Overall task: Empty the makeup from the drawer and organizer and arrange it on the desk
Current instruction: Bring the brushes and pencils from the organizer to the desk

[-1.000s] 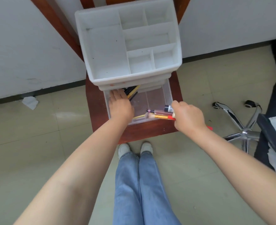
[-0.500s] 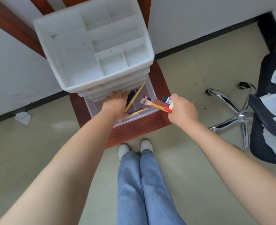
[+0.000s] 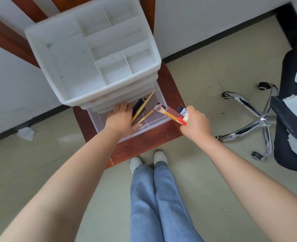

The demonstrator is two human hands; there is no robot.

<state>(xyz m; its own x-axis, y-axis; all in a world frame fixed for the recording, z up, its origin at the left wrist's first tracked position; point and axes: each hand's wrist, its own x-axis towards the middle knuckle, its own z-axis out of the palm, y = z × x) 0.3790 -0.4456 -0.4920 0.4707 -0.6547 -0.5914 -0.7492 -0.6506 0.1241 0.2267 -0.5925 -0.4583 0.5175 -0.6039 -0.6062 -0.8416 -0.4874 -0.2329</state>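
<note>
The right hand [image 3: 195,124] is gripping a bundle of makeup [image 3: 172,113] over the drawer's [image 3: 160,122] right front corner. The left hand [image 3: 120,117] is reaching among thin pencils [image 3: 141,106] inside, apparently closing on them. They are light, stiff, slippery sticks, best pinched mid-shaft.

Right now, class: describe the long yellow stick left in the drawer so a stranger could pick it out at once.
Find the white organizer on the red-brown desk; its clear bottom drawer is pulled out. Beside the left hand, the long yellow stick leans diagonally, its top end at the organizer's front. It is longer than the black sticks beside it.
</note>
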